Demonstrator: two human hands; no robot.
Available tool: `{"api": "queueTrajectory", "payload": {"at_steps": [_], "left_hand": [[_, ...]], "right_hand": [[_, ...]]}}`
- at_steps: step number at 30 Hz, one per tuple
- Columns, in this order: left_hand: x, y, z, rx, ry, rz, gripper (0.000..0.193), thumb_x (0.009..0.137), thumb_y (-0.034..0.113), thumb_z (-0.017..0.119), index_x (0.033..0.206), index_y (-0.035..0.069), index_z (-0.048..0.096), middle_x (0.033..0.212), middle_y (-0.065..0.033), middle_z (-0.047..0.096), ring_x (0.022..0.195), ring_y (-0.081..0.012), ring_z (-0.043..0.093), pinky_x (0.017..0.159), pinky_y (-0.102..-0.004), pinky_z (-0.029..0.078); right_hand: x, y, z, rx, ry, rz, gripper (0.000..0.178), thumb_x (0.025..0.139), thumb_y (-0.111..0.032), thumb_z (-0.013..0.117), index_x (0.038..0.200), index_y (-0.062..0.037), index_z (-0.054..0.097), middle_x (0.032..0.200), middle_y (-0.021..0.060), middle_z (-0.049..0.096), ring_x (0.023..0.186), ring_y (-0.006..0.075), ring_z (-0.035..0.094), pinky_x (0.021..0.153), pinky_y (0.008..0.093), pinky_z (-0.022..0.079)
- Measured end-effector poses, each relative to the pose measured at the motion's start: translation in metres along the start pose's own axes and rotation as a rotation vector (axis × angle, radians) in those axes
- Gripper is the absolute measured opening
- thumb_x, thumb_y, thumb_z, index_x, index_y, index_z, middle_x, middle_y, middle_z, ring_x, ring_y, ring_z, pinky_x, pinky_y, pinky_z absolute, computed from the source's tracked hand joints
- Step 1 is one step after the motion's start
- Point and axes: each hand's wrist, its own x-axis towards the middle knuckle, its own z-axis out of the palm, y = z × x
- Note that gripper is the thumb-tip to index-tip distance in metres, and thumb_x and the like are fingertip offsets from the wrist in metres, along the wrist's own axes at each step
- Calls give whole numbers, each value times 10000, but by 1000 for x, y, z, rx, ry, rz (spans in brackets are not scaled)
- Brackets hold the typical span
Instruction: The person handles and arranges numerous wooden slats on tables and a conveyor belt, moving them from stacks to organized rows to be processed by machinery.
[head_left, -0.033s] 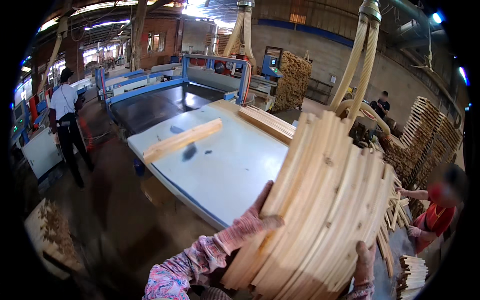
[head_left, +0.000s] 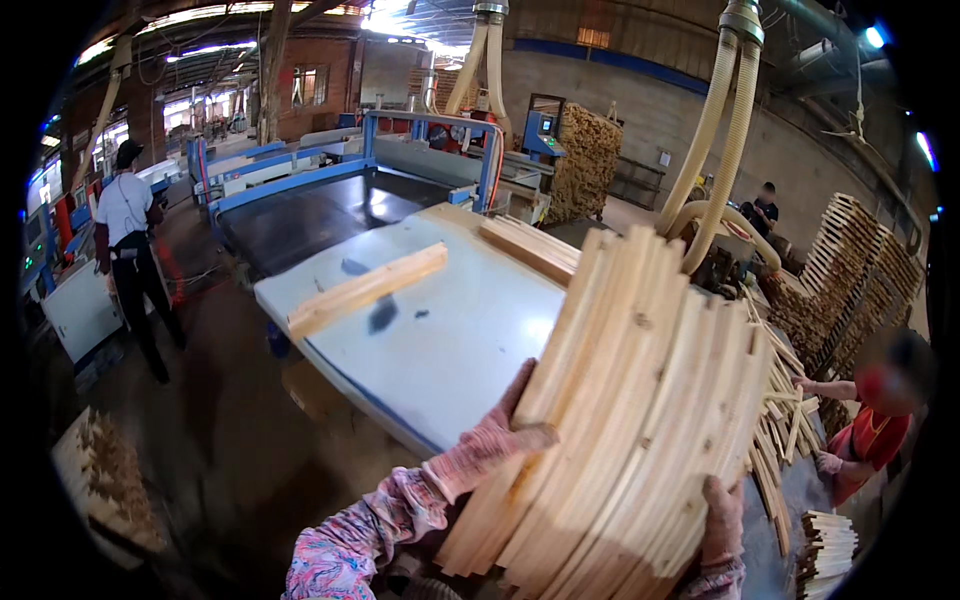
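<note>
A broad bundle of long, pale wooden strips (head_left: 620, 430) stands tilted in front of me, its strips side by side and their far ends uneven. My left hand (head_left: 505, 430), in a worn pinkish glove, grips the bundle's left edge, with the thumb across its face and the fingers along the side. Lower down, my right hand (head_left: 722, 520) presses on the right edge, thumb in front; its other fingers are mostly hidden behind the wood. The strips are held between both hands. Beyond them is a whitish table (head_left: 430, 350) with a short wooden piece (head_left: 370, 290) lying on it.
More strips (head_left: 530, 248) lie along the table's far right edge. A blue-framed machine with a dark bed (head_left: 330, 205) adjoins it. To the right, a co-worker in red (head_left: 868, 440) handles loose strips (head_left: 785, 430). Another person (head_left: 130, 240) stands at left. Wood stacks (head_left: 850, 265) rise behind.
The bundle and both my hands have shifted slightly left; its far end sits a little lower in view. Both hands keep their hold.
</note>
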Motion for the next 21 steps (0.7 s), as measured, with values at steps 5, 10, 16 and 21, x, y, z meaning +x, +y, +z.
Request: {"api": "queueTrajectory", "payload": {"at_steps": [5, 10, 16, 21], "left_hand": [[87, 19, -192, 91, 33, -220, 1065, 837, 252, 827, 1652, 113, 157, 1611, -114, 375, 1465, -218, 355, 1193, -363, 296], [159, -9, -333, 437, 64, -466, 944, 954, 606, 619, 1620, 53, 242, 1600, -157, 379, 1453, -243, 357, 1197, -382, 285], [204, 38, -363, 1711, -296, -824, 1025, 902, 843, 316, 1436, 0, 549, 1444, -318, 525, 1407, -416, 463, 1192, -513, 295], [206, 92, -433, 1631, 210, -574, 828, 916, 725, 469, 1356, 37, 609, 1402, -248, 590, 1324, -404, 546, 1105, -536, 410]], "right_hand": [[95, 52, 178, 86, -30, 228, 614, 879, -244, 736, 1424, -54, 526, 1191, 78, 670, 993, 212, 669, 870, 351, 563], [150, 109, 278, -131, -32, 453, 674, 915, -239, 772, 1468, -14, 459, 1222, 89, 663, 1022, 193, 652, 886, 356, 551], [168, 96, 297, -1613, -605, 634, 1040, 906, -852, 294, 1386, 34, 550, 1110, 231, 728, 1121, 346, 684, 975, 441, 505], [132, 123, 303, -945, -267, 519, 778, 881, -641, 668, 1404, -76, 554, 1023, 149, 746, 866, 263, 736, 770, 356, 567]]}}
